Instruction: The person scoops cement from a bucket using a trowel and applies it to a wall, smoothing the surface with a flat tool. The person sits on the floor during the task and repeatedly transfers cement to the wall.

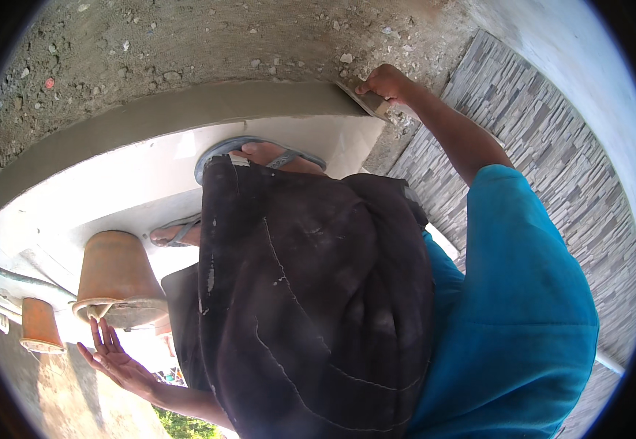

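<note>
My right hand (387, 84) grips a flat trowel or float (367, 102), held at the end of a smooth grey mortar band (186, 102) along a white step edge (142, 157). My left hand (120, 362) is at the lower left with fingers spread, its fingertips close to the rim of an orange-brown bucket (113, 260) and a pale, pointed object (97, 309) there; I cannot tell whether they touch. My feet in grey flip-flops (303, 161) stand on the white surface, partly hidden by dark, cracked clothing (303, 293).
Rough cement with scattered rubble (208, 44) lies along the top. A stone-patterned grey tiled wall (523, 124) runs down the right, beside a pale wall. A second orange bucket (40, 322) and a dark hose (18, 274) are at the left, with sunlit ground and greenery below.
</note>
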A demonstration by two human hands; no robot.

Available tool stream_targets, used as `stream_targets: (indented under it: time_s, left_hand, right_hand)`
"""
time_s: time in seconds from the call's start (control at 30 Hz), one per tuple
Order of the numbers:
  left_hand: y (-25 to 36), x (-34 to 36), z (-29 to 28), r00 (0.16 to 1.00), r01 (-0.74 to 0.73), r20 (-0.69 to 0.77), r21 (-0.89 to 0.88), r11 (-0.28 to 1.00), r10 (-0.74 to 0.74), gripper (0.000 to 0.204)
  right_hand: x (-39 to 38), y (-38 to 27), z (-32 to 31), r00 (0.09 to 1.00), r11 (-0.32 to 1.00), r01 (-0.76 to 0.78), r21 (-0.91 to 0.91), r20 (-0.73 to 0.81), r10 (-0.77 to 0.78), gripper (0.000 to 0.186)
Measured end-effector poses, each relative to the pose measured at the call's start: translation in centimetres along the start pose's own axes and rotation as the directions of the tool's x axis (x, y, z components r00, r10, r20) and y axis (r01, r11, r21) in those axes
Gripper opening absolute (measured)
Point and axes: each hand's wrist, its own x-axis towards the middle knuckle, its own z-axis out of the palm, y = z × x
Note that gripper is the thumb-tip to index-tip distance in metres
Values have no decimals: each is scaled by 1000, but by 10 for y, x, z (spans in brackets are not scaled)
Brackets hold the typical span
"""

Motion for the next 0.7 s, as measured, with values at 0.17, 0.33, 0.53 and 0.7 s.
stream_targets:
  time_s: [0.17, 0.33, 0.53, 0.7]
  left_hand:
    - [-9, -7, -5, 1000, -16, 17, -8, 1000, 16, 62]
    - [-10, -9, -4, 1000, -22, 22, -15, 1000, 22, 62]
    - [-22, -17, -8, 1000, 12, 7, -38, 999, -12, 65]
    - [-26, -19, -7, 999, 33, -4, -22, 999, -33, 68]
  right_hand:
    - [-25, -50, 8, 992, 988, 96, 119, 72, -105, 31]
    - [-37, -94, 24, 969, 968, 205, 145, 106, -221, 30]
    - [-57, -150, 42, 953, 942, 257, 218, 105, -284, 33]
    - [-71, -187, 57, 955, 936, 259, 240, 83, -285, 33]
